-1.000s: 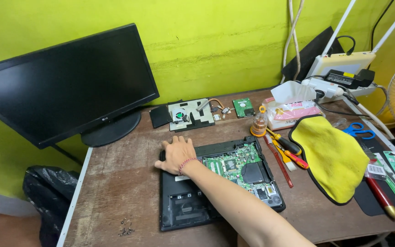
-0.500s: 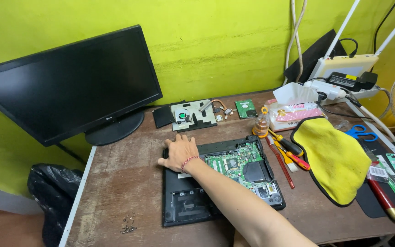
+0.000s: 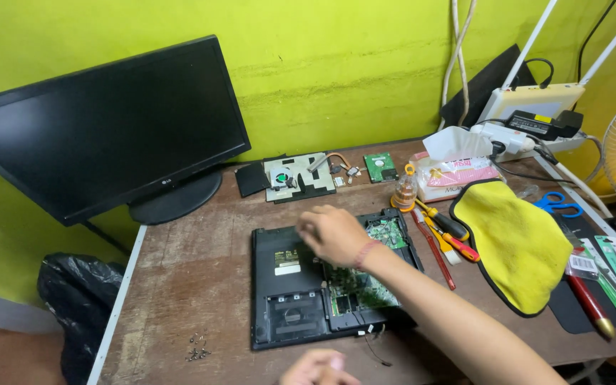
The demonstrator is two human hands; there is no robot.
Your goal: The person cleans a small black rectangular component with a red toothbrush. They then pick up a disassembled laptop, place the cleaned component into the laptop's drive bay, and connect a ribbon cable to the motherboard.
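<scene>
Two hands work on the opened laptop near the desk's front edge: right hand curled over its board, grip unclear; left hand half-seen, state unclear. Next, careful lifting seems needed.

My hand left the laptop's corner

My right hand has moved off the far left corner of the open laptop to its middle, over the circuit board; my left hand has appeared at the bench's near edge.

Black laptop base, green circuit board, yellow cloth, blue scissors
</scene>
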